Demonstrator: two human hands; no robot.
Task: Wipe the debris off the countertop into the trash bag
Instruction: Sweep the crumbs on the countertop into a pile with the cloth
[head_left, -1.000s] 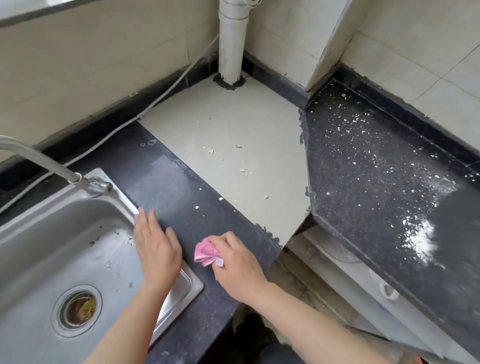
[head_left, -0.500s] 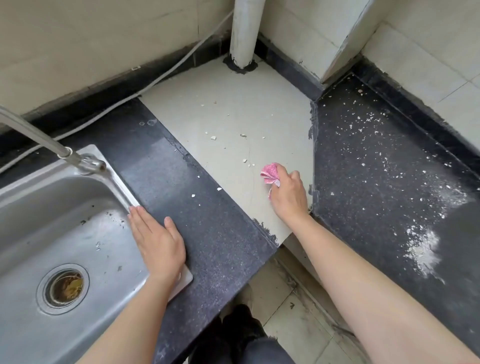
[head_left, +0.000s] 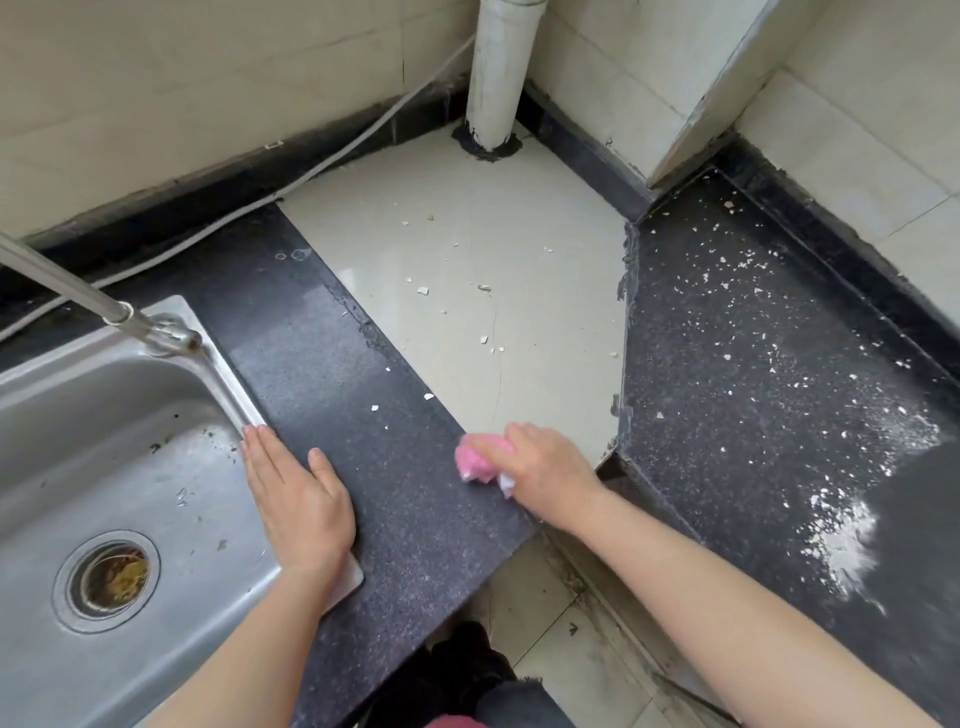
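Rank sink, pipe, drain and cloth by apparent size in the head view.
1. Sink
2. Pipe and drain: about alike. The pipe is farther and cut off by the frame, so unranked.
3. Cloth, partly hidden by the right hand

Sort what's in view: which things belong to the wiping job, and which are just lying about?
Job: pink cloth, gripped by right hand; white debris; dark countertop. No trash bag in view.
Lying about: sink, with left hand flat on its rim; faucet; white pipe; cable along the wall.
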